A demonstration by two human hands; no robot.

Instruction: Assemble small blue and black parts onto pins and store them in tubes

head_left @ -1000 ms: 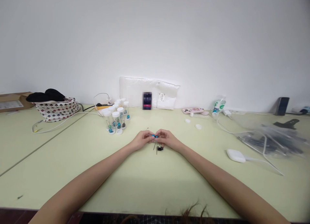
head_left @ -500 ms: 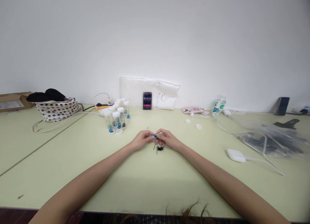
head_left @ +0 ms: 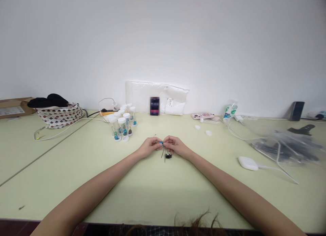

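Pale green table (head_left: pixel 132 191); on it we log white-capped tubes (head_left: pixel 122 124), patterned basket (head_left: pixel 61 116), two white discs (head_left: pixel 209 133), plastic bag (head_left: pixel 287 150).

We reach both bare forearms (head_left: pixel 109 180) over the near edge of the table (head_left: pixel 142 202); our left hand (head_left: pixel 149 147) and right hand (head_left: pixel 177 146) nearly meet, fingertips (head_left: pixel 159 146) pinched.

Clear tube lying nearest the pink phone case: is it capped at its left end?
Capped: a white cap sits at the left end of the clear tube. Whether its right end is open, I cannot tell.
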